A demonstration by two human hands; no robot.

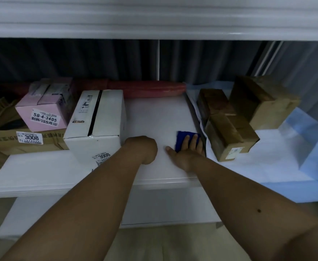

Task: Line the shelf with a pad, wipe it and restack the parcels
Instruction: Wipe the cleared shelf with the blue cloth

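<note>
On the far left of the white shelf point(41, 172) sits an open brown cardboard box point(13, 142) with a "3008" sticker, and a small pink carton point(45, 112) rests on top of it. Just beside them stands a tall white cardboard box point(96, 121) with a black stripe. A long red roll point(147, 88) lies along the back, against a dark grey curtain point(97, 59). The left hand point(143, 149) rests on the bare middle of the shelf, its fingers clenched into a fist, holding nothing. The right hand point(186, 149) presses a dark blue cloth point(182, 140) flat with straight fingers. Further right, two brown taped parcels point(228, 136) and a bigger brown parcel point(263, 102) rest on a pale blue pad point(286, 162) that covers the shelf's right part.
</note>
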